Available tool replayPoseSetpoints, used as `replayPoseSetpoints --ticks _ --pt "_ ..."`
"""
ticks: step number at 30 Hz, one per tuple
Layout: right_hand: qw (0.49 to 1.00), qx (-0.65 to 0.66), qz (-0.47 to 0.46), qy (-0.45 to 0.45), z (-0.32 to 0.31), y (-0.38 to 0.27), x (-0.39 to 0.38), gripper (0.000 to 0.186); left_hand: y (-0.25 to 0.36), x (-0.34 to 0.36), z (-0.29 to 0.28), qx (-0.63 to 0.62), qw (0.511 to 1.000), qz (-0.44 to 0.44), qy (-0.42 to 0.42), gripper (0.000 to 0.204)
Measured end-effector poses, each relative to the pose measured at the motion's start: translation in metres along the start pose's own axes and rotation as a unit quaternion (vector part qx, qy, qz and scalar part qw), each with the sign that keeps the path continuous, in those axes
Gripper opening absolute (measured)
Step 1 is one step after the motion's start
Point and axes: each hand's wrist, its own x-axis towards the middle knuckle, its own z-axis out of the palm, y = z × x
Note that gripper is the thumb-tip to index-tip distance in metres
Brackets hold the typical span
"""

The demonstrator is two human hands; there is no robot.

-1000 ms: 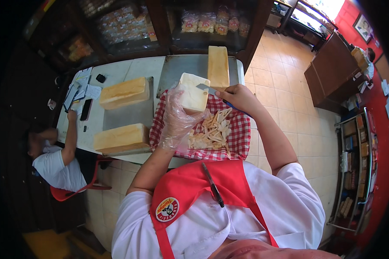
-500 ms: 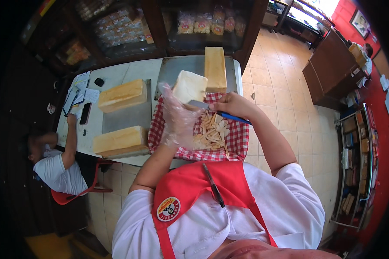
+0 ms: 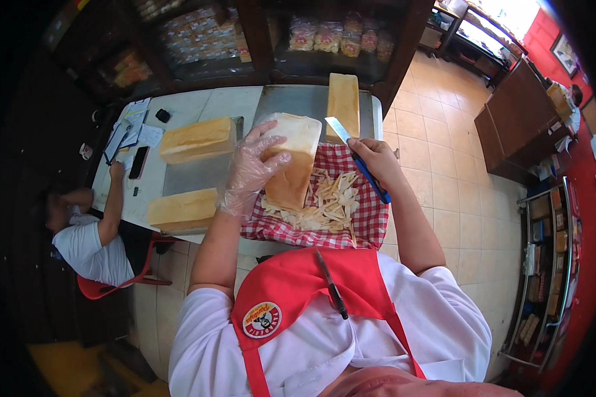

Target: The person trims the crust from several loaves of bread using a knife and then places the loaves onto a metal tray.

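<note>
Under my left hand (image 3: 255,169), gloved in clear plastic, the loaf (image 3: 291,159) now stands tilted on end over the red checked cloth (image 3: 367,218); a second ago it sat lower and flatter against the cloth. Fingers wrapped over its top left corner, firm hold. Right hand (image 3: 376,159) is closed round the blue-handled knife (image 3: 354,155), blade pointing up and away from me, tip just beside the loaf's upper right edge. It was lower and behind the loaf before, so the blade has come up to a fresh face. My read: one side is trimmed, next side is up for trimming.

Below the loaf, between both hands, a pile of pale crust strips (image 3: 324,205) lies on the cloth. Beyond my right hand, another long loaf (image 3: 343,102) lies on the metal tray (image 3: 291,102). Left of my left hand, two more loaves (image 3: 197,139) (image 3: 182,208) on a second tray (image 3: 192,175). Surface (image 3: 198,106) carries it all. A seated person (image 3: 89,238) is at its far left end, not involved.
</note>
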Motion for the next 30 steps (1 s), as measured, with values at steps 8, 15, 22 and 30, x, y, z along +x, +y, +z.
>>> replayPoseSetpoints --ticks 8,15,22,30 --pt "1.0 0.003 -0.019 0.014 0.015 0.014 0.014 0.043 0.012 -0.008 0.058 0.295 0.925 -0.028 0.238 0.085" --pt "0.998 0.061 0.019 0.008 0.01 0.016 0.009 0.043 -0.018 0.006 0.032 0.261 0.94 0.037 0.216 0.056" --pt "0.991 0.131 -0.028 -0.015 0.021 0.023 0.027 0.035 0.018 -0.035 0.052 0.261 0.93 0.203 0.163 0.048" --pt "0.989 -0.082 -0.103 -0.065 0.009 -0.002 0.022 0.041 0.014 -0.046 0.043 0.16 0.932 0.325 0.023 0.055"
